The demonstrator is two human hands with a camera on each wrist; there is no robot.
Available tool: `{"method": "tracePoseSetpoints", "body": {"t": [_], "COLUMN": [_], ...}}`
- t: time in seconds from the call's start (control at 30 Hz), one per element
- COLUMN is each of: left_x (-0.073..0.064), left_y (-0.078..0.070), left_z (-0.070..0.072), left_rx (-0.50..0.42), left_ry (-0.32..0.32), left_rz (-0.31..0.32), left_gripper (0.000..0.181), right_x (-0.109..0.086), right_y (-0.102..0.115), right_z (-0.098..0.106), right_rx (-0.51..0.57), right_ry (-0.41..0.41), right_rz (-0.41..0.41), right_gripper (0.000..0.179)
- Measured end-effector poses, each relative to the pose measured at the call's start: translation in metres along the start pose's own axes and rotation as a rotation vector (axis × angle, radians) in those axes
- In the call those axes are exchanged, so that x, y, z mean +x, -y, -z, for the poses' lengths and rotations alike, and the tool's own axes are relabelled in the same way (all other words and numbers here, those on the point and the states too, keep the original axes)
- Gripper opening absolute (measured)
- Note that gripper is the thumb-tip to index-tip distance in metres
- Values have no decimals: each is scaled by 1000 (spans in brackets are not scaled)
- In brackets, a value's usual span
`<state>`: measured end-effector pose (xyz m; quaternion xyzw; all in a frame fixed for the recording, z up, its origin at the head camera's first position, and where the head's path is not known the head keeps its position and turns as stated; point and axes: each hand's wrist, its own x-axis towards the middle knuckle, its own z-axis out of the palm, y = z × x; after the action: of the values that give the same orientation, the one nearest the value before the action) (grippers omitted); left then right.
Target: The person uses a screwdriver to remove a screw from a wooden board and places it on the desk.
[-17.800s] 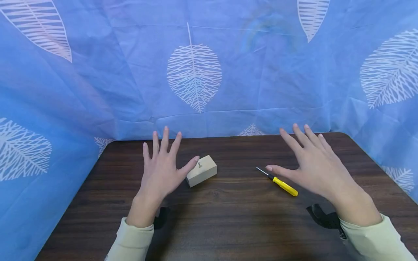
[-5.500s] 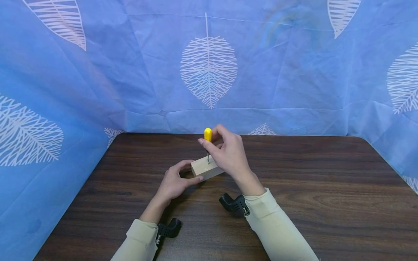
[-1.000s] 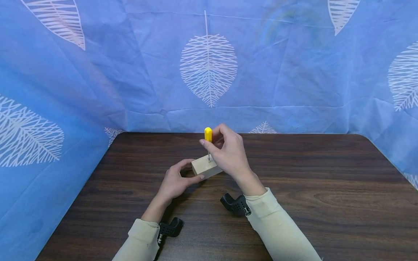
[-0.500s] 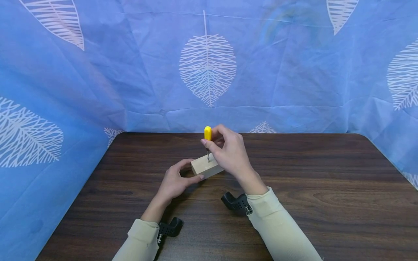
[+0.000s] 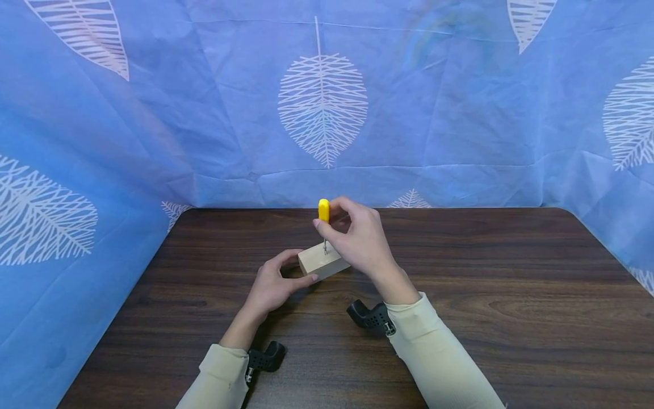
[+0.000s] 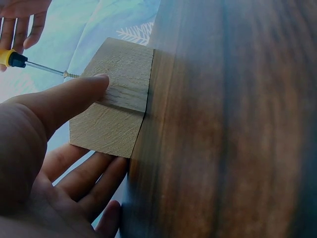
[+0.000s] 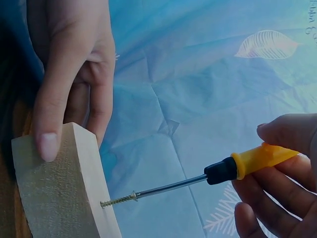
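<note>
A pale wooden block (image 5: pixel 321 262) lies on the dark table, gripped at its left end by my left hand (image 5: pixel 273 287), thumb on the near side and fingers behind. A screw (image 7: pixel 118 200) stands upright in the block's top face, much of its threaded length showing. My right hand (image 5: pixel 364 238) pinches the yellow handle of a screwdriver (image 7: pixel 262 159) between thumb and fingers. The screwdriver is upright, its metal shaft meeting the screw head. In the left wrist view, my left thumb presses the block (image 6: pixel 111 126). The right hand covers the block's right end in the head view.
The dark wood-grain table (image 5: pixel 485 295) extends to both sides and toward me. Blue cloth (image 5: pixel 230 102) with white leaf prints hangs behind its far edge and at the sides. A black wrist camera (image 5: pixel 268 357) sits below each hand.
Much earlier, both hands were spread open above the table, with block and screwdriver lying apart. Now one holds each. Over the last second, only slight right-hand finger movement shows at the handle.
</note>
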<state>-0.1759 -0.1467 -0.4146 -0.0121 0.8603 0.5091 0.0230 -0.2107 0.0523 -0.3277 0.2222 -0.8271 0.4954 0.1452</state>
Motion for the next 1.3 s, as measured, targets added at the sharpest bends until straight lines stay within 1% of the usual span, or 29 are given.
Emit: {"method": "tracePoseSetpoints", "body": {"t": [0.43, 0.77, 0.97, 1.3], "left_x": [1, 2, 2, 3], "left_y": [-1, -1, -1, 0], "left_z": [0, 0, 0, -1], "left_rx": [0, -1, -4, -3], "left_ry": [-2, -3, -4, -6], "left_rz": [22, 27, 28, 32], "left_gripper": [55, 55, 55, 55], "right_x": [-2, -2, -1, 0], "right_y": [0, 2, 2, 2], "right_z": [-2, -1, -1, -3], "right_rx": [2, -14, -21, -43], "right_ry": [-22, -41, -33, -13], "right_rz": [-1, 13, 31, 22], "right_gripper": [23, 19, 17, 16]}}
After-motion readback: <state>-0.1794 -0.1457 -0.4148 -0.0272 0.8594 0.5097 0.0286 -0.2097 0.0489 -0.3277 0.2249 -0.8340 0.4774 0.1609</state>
